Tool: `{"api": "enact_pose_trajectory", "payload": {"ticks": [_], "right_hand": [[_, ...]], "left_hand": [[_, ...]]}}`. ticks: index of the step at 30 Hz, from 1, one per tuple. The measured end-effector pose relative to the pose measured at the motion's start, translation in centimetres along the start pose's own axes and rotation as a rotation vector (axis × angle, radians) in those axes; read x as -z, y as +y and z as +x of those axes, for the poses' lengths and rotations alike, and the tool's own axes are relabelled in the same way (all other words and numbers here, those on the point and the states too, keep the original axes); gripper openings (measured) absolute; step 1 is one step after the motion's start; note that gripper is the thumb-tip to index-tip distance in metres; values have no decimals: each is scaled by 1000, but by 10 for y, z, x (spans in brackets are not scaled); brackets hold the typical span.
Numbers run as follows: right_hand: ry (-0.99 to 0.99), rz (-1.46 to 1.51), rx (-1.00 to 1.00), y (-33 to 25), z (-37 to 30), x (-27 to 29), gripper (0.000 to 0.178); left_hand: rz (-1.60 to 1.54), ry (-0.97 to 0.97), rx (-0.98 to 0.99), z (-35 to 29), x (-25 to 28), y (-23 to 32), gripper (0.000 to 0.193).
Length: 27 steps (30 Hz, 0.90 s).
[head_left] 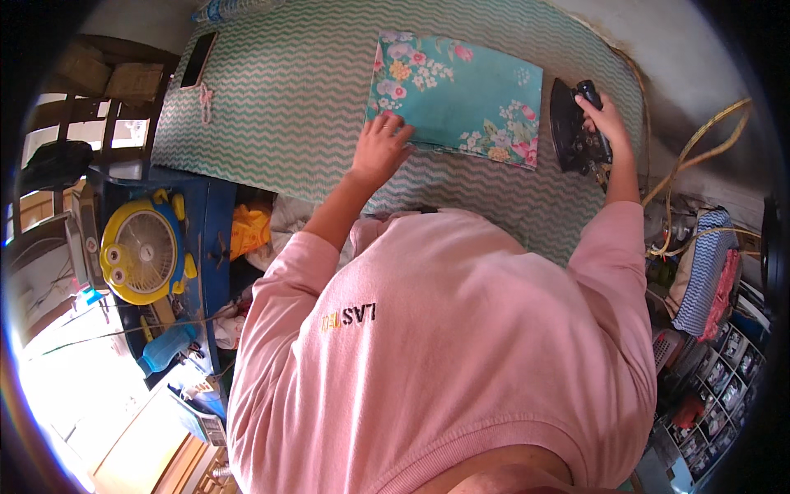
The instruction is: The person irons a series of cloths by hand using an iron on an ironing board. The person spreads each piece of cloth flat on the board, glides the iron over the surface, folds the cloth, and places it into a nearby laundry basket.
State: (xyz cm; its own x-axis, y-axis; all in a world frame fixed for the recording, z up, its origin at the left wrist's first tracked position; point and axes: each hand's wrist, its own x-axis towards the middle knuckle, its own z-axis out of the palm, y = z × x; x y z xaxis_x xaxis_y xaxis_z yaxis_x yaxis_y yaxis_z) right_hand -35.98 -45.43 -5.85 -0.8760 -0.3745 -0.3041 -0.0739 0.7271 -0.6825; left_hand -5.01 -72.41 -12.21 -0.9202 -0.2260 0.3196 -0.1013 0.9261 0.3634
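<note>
Holding a black iron at the upper right of the frame, with the fingers of the right hand clamped around its handle. Resting the left hand on the lower left corner of a folded blue-green flower cloth; cannot tell if pinching it or just touching it. At the top middle, that same cloth, flat on a wavy-striped cover, just left of the iron.

At the upper left, a clear bottle, cut off by the edge, so cannot tell what is inside. Below it, a dark phone. Farther left, brown boxes; cannot see into them. At the middle left, beside a blue cabinet, a yellow-orange bundle and pale cloth, stuffed under the tabletop. Near that, a yellow-and-blue fan. At the lower left, a tilted blue bottle, too small to see inside.
</note>
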Motion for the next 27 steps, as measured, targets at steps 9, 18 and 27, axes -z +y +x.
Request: {"api": "enact_pose_trajectory", "payload": {"ticks": [9, 18, 27], "right_hand": [[-229, -255, 988, -64, -86, -162, 34], [-538, 7, 622, -53, -51, -192, 15], [-622, 41, 495, -53, -47, -196, 14]], "left_hand": [[-147, -348, 24, 20, -8, -23, 10], [-58, 136, 18, 7, -8, -3, 13], [-14, 36, -259, -26, -34, 17, 38]]}}
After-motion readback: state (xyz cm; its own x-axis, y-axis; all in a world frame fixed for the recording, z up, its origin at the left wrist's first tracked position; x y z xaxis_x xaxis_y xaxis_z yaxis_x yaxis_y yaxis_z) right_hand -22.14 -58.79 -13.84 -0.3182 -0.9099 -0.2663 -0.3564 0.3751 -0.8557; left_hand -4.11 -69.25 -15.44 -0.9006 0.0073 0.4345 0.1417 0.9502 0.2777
